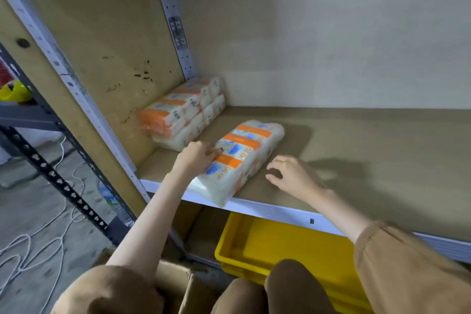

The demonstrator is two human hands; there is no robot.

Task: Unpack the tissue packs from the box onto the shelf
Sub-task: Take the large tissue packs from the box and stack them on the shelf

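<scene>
orange-banded tissue pack [242,158], print unreadable, left hand [196,158] fingers curled on it, right hand [290,173] loose, empty

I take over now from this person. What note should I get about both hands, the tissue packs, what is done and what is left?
Left hand: fingers curled on the front tissue pack, at its left side.
Right hand: open, just right of that pack, not touching it.
Done: a stack of packs in the back left corner of the shelf.
Left: the front pack overhangs the shelf edge; probably push it in. Box contents hidden.
</scene>
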